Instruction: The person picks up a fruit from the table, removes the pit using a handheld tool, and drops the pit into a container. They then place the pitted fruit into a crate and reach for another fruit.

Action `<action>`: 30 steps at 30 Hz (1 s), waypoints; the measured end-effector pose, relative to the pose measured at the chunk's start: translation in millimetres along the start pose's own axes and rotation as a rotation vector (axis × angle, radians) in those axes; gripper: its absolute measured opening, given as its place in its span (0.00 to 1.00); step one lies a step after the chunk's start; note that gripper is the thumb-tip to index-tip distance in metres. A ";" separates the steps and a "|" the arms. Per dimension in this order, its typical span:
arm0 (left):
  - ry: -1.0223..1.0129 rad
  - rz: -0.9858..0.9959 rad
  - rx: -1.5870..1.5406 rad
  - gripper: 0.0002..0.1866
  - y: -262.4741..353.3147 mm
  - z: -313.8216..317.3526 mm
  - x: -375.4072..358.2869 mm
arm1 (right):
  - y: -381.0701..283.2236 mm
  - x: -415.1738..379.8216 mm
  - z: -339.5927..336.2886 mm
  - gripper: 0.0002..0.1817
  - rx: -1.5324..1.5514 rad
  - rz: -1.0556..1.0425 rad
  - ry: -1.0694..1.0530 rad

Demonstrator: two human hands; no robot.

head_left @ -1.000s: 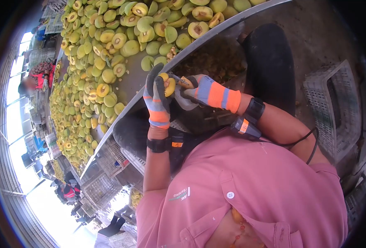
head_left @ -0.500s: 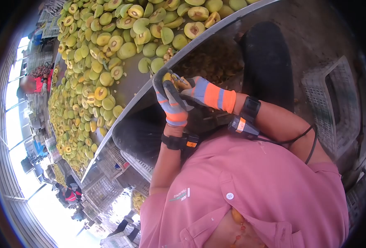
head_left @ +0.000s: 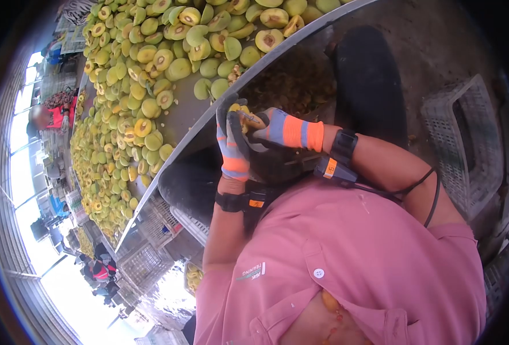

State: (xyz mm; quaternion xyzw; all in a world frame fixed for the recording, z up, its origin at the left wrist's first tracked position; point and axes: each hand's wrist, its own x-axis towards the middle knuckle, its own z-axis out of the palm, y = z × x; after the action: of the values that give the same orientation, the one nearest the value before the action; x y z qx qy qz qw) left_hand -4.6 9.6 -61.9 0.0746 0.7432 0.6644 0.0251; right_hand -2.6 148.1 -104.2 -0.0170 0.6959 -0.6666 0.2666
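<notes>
My left hand (head_left: 232,138), in a grey, orange and blue glove, is closed around a yellow stone fruit piece (head_left: 235,108) just below the table edge. My right hand (head_left: 280,127), gloved alike, meets it from the right. Its fingers grip a small tan tool (head_left: 251,119) with a thin metallic part, set against the fruit; its exact kind is hard to make out. Both hands are together over my lap. Beyond them, many halved green-yellow stone fruits (head_left: 151,107) lie on the metal table, several with brown pits or hollows showing.
The table's raised metal rim (head_left: 188,138) runs diagonally past my hands. A white plastic crate (head_left: 461,144) stands on the right. Dark scraps (head_left: 294,86) lie on the floor under the table. Another person in red (head_left: 56,117) is at the far left, with more crates (head_left: 145,263) below.
My left hand and forearm have shifted slightly left and down, and the fingers stand more upright. The yellow fruit and the tan tool show more clearly between the hands.
</notes>
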 end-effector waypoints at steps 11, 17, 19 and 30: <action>-0.026 0.064 0.263 0.10 -2.1 -15.0 13.3 | 10.3 -1.9 -3.2 0.24 -0.051 -0.038 -0.108; -0.190 -0.106 0.088 0.15 10.1 -17.5 18.4 | 0.1 -12.3 -15.6 0.24 0.033 -0.324 -0.387; -0.321 -0.121 0.065 0.17 21.0 -16.8 24.6 | 17.9 -7.6 -13.9 0.18 0.149 -0.523 -0.475; -0.164 -0.180 -0.041 0.15 16.8 -34.1 -22.6 | -15.2 -37.5 -0.4 0.11 0.861 0.328 -0.850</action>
State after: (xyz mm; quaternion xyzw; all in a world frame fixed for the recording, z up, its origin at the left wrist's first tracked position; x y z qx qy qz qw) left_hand 14.4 -25.5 -42.7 0.0612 0.7286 0.6662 0.1471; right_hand 24.4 161.1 -76.9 -0.0647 0.1916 -0.7725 0.6019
